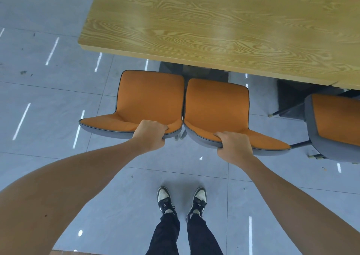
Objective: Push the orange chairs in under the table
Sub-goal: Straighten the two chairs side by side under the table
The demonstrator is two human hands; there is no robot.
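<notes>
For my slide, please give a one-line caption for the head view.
Left hand and right hand grip two orange chairs before the wooden table.

Two orange chairs (183, 106) with grey shells stand touching side by side at frame centre, seats just short of the wooden table (204, 26).
</notes>
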